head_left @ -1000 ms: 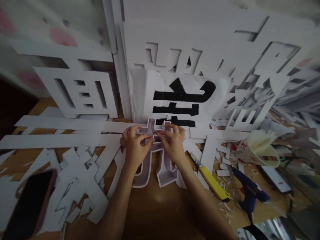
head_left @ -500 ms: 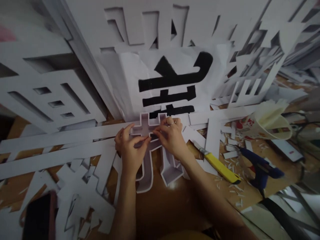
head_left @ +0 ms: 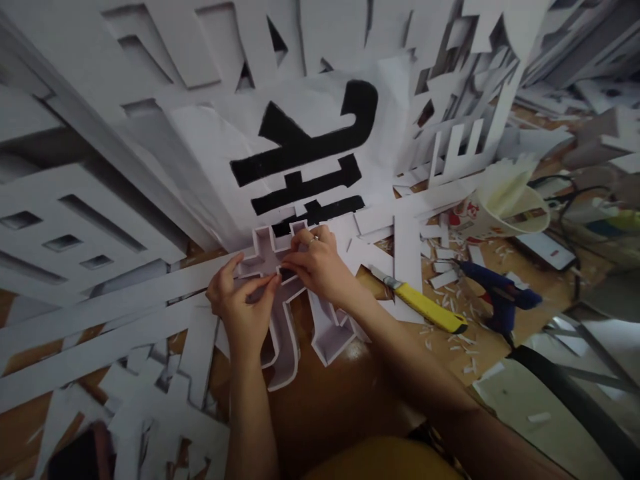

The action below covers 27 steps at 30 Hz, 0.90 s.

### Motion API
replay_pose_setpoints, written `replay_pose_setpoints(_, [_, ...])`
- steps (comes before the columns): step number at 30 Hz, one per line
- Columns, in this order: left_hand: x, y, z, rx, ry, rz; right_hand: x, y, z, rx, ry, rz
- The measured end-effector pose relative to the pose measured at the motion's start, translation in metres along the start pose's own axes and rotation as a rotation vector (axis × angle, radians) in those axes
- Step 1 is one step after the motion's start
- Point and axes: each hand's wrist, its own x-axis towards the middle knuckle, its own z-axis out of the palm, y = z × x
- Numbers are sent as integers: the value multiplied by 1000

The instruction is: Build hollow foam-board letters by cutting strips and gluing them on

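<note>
A white hollow character shape with raised walls lies on the brown table in the middle of the view. My left hand pinches its wall between thumb and fingers on the left side. Close beside it, my right hand, with a ring on one finger, is closed at the same inner wall from the right; its fingertips partly hide the spot. Behind the shape, a white sheet with black printed strokes leans upright against cut-out white boards.
A yellow cutter, blue glue gun, paper cup of strips and light phone-like slab lie right. White strips, scraps and a dark phone are left. Cut-out boards stand behind.
The view has turned, so most things sit further left in the picture. Both hands keep their places at the hollow shape, fingertips still close together.
</note>
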Motion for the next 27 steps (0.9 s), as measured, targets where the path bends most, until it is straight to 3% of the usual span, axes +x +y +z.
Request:
replay_pose_setpoints(15, [1,3,0,6,-11,-3,-1,0,3,-86,9,-31])
replay_pose_setpoints(27, [0,4,0,21,-7,-31,0,3,4,50,24,43])
